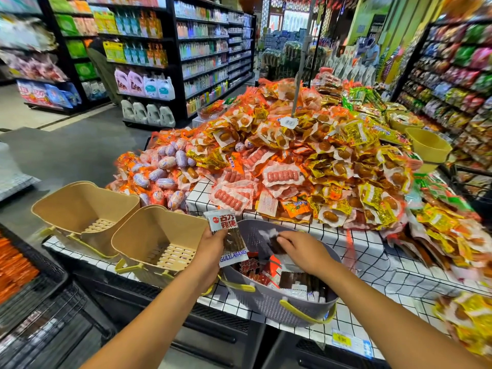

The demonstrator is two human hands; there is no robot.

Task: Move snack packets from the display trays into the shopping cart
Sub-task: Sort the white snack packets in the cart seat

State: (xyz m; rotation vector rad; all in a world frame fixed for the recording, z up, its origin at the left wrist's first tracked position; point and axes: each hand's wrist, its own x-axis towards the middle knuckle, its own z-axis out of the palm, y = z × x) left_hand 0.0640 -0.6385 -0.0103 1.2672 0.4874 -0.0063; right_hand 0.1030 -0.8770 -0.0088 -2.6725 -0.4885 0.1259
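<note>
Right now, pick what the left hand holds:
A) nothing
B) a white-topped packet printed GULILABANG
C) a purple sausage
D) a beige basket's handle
B: the left hand grips the white-topped packet, its GULILABANG print readable, over the grey basket. The right hand pinches a dark packet inside that basket.

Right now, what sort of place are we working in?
Most likely a supermarket: tall black shelves of bottled goods, a heaped pile of orange and yellow snack packets, and beige plastic baskets.
</note>
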